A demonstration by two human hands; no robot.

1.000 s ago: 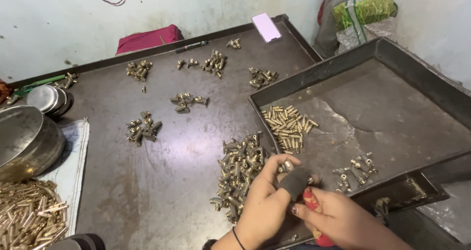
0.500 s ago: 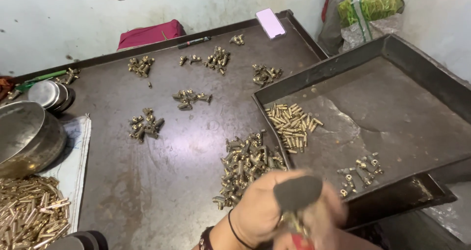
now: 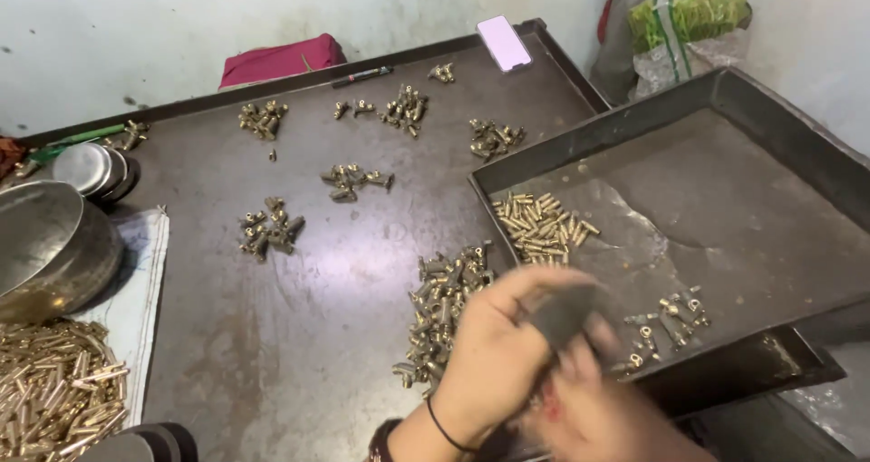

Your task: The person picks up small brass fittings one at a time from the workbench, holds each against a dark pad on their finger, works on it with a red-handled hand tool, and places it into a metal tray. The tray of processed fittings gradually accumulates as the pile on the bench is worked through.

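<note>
My left hand and my right hand are together at the bottom centre, both blurred by motion. Between them is a tool with a dark grey head and a bit of red handle. The left fingers curl over the dark head, and the right hand grips lower down. Just left of the hands lies a pile of brass fittings on the dark metal table. The hands hover over the near corner of a dark metal tray, which holds brass pins and a few small fittings.
Several small heaps of brass fittings dot the table. A steel bowl and a heap of brass pins sit at the left. A phone, a pen, a red cloth and a plastic bag line the far edge.
Both hands lifted off the tray's corner with the tool and are moving fast, now blurred. The view shifted slightly. The heaps lie as before.
</note>
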